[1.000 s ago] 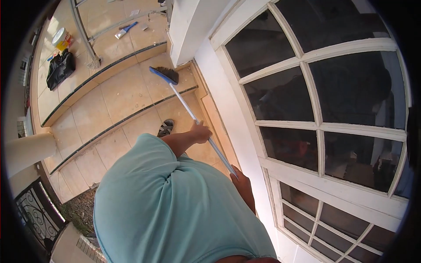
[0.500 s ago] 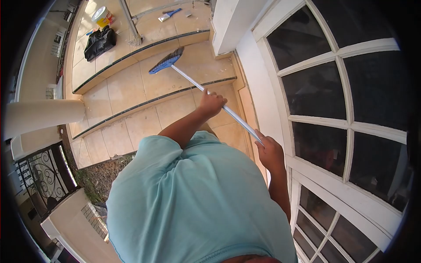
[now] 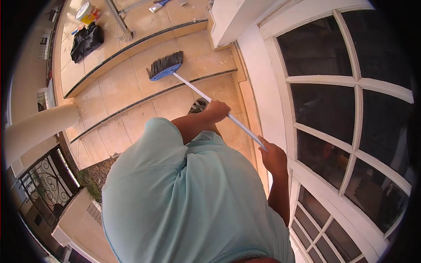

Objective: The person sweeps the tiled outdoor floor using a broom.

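A broom (image 3: 165, 73) with a blue head, dark bristles and a pale metal handle lies across the view. Its bristles rest on or just above a tiled step (image 3: 125, 79); I cannot tell which. My left hand (image 3: 218, 111) is wrapped round the middle of the handle. Near the handle's upper end, my right hand (image 3: 274, 155) is closed on it too. Part of a dark shoe or sandal (image 3: 198, 105) shows beside my left hand.
A black bag (image 3: 87, 41), a white and yellow bucket (image 3: 87, 13) and a blue-handled brush (image 3: 158, 5) are on the upper landing. A metal post (image 3: 117, 17) stands there. White-framed glass doors (image 3: 322, 81) line the right; a round column (image 3: 44, 120) stands left.
The broom head has turned, so more of its bristles show, pointing away from me. My left hand has shifted slightly. The view has tilted a little, and a shoe now shows.
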{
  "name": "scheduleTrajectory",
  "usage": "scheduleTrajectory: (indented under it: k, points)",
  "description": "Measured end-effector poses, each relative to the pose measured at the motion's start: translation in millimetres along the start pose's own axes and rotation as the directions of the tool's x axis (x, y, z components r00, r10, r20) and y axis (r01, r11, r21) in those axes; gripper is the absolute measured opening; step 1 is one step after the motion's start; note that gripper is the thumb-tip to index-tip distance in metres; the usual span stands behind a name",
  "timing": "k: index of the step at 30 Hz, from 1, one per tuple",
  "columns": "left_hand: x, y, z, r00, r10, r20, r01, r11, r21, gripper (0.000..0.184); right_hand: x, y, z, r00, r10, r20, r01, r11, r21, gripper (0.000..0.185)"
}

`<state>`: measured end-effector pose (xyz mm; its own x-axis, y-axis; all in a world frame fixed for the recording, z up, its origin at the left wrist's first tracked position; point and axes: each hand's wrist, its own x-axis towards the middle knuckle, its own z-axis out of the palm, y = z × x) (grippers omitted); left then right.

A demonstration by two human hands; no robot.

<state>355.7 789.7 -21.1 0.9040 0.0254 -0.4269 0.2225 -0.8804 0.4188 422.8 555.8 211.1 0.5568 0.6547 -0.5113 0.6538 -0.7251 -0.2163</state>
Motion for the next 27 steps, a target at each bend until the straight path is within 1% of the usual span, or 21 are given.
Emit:
scheduleTrajectory:
  k: [1, 2, 4, 5, 7, 8, 10, 12, 13, 14, 16, 17, 18, 19, 20, 21, 23, 24, 25, 26, 27]
  points:
    - [5, 15, -3, 0.995, 0.071, 0.065, -0.071, 0.997, -0.004, 0.013, -13, 7, 0, 0.998, 0.063, -0.019, -0.063, 0.997, 0.038, 0.042]
    - [11, 28, -5, 0.994, 0.088, 0.062, -0.088, 0.996, -0.002, 0.013, -27, 12, 0, 0.991, 0.125, -0.041, -0.121, 0.990, 0.077, 0.042]
    - [19, 54, -10, 0.976, 0.203, 0.080, -0.203, 0.979, -0.006, 0.017, -52, 21, 2, 0.982, 0.167, -0.092, -0.156, 0.981, 0.117, 0.041]
    - [21, 67, -13, 0.974, 0.203, 0.102, -0.205, 0.979, 0.010, 0.017, -63, 26, 5, 0.971, 0.197, -0.137, -0.174, 0.970, 0.168, 0.040]
    - [19, 87, -17, 0.973, 0.226, 0.046, -0.227, 0.973, 0.027, 0.017, -80, 40, 14, 0.944, 0.220, -0.247, -0.149, 0.949, 0.279, 0.038]
    - [18, 97, -18, 0.969, 0.247, 0.015, -0.247, 0.969, 0.024, 0.017, -89, 42, 12, 0.936, 0.266, -0.233, -0.187, 0.932, 0.310, 0.037]
    - [9, 104, -18, 0.969, 0.248, -0.018, -0.247, 0.968, 0.042, 0.016, -106, 44, 16, 0.932, 0.228, -0.283, -0.118, 0.927, 0.357, 0.037]
    - [-12, 103, -21, 0.945, 0.257, -0.204, -0.242, 0.966, 0.094, 0.015, -117, 37, 17, 0.932, 0.300, -0.204, -0.174, 0.863, 0.474, 0.037]
    - [-24, 101, -26, 0.926, 0.244, -0.288, -0.233, 0.970, 0.073, 0.015, -119, 39, 24, 0.936, 0.229, -0.267, -0.064, 0.857, 0.511, 0.037]
    - [-33, 97, -23, 0.930, 0.245, -0.275, -0.231, 0.969, 0.085, 0.015, -118, 40, 30, 0.931, 0.172, -0.322, 0.040, 0.828, 0.560, 0.036]
    - [-45, 86, -25, 0.890, 0.184, -0.417, -0.198, 0.980, 0.009, 0.021, -116, 44, 23, 0.957, 0.285, 0.050, -0.225, 0.625, 0.748, 0.036]
    - [-50, 79, -20, 0.846, 0.170, -0.506, -0.228, 0.972, -0.054, 0.020, -110, 50, 23, 0.959, 0.279, 0.043, -0.213, 0.618, 0.756, 0.036]
    - [-56, 73, -20, 0.846, 0.174, -0.505, -0.224, 0.974, -0.040, 0.020, -101, 58, 23, 0.956, 0.229, 0.184, -0.274, 0.465, 0.842, 0.037]
    - [-62, 67, -20, 0.838, 0.125, -0.531, -0.174, 0.984, -0.043, 0.019, -93, 61, 23, 0.937, 0.151, 0.315, -0.347, 0.302, 0.888, 0.038]
    - [-68, 61, -20, 0.828, 0.075, -0.556, -0.124, 0.991, -0.050, 0.018, -84, 55, 24, 0.939, 0.144, 0.311, -0.341, 0.297, 0.892, 0.038]
    - [-72, 52, -23, 0.828, 0.076, -0.555, -0.120, 0.992, -0.043, 0.018, -74, 44, 25, 0.959, 0.148, 0.242, -0.283, 0.421, 0.862, 0.039]
    - [-72, 31, -32, 0.948, 0.007, -0.320, -0.026, 0.998, -0.053, 0.017, -57, 20, 21, 0.982, 0.149, 0.112, -0.182, 0.641, 0.745, 0.036]
    - [-68, 22, -32, 0.948, 0.012, -0.317, -0.028, 0.999, -0.046, 0.017, -50, 13, 24, 0.983, 0.150, 0.109, -0.180, 0.636, 0.751, 0.036]
    - [-63, 13, -28, 0.957, 0.005, -0.289, -0.029, 0.996, -0.079, 0.018, -42, 9, 30, 0.989, 0.086, -0.117, 0.023, 0.704, 0.709, 0.033]
    - [-58, 6, -23, 0.966, 0.002, -0.258, -0.031, 0.993, -0.111, 0.019, -36, 1, 34, 0.944, 0.009, -0.331, 0.211, 0.755, 0.621, 0.031]
    - [-52, 2, -16, 0.968, 0.013, -0.250, -0.040, 0.994, -0.101, 0.019, -41, -17, 7, 0.974, 0.077, -0.215, 0.087, 0.746, 0.660, 0.028]
